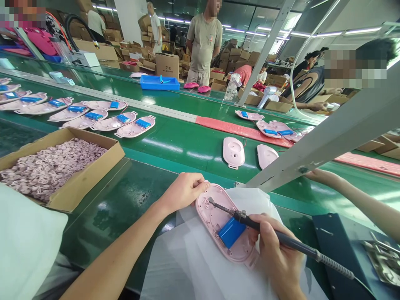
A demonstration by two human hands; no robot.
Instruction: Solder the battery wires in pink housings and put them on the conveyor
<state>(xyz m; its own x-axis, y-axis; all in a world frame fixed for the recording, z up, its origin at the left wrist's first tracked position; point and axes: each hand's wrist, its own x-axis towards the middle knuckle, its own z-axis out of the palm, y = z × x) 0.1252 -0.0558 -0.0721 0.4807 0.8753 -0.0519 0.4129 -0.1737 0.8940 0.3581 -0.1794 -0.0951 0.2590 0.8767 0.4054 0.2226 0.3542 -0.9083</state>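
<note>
A pink plastic housing half lies on white sheets, its hollow inside facing up. Across its middle sits a blue battery pack. My left hand grips the far left end of the housing, thumb on the rim. In my right hand is a soldering iron, held like a pen with its cord trailing to the lower right. The iron's flat tip is over the small posts near the housing's far end; whether it touches them I cannot tell.
White sheets cover the bench in front. A cardboard box of small pink parts stands left. Along the green conveyor lie several pink housings. A grey metal post slants across the right, near a co-worker's arm and a dark metal box.
</note>
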